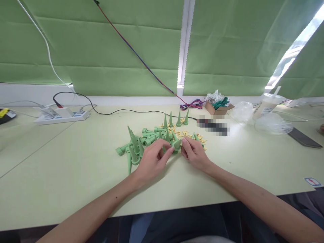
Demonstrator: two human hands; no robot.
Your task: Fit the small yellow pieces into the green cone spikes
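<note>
My left hand pinches a green plastic spike between thumb and fingers, tilted just above the table. Close against the spike's right end, my right hand is closed in a pinch; whatever sits between its fingertips is too small to make out. Around and behind my left hand spreads a pile of green spikes, some standing on round bases, others lying flat. Small yellow plastic pieces are scattered behind my hands. Several green spikes stand upright in a row at the back.
A white power strip lies at the left, its black cable running across the table. A blurred dark object lies right of the pile. Farther right are a small cardboard box, a drink cup and a phone.
</note>
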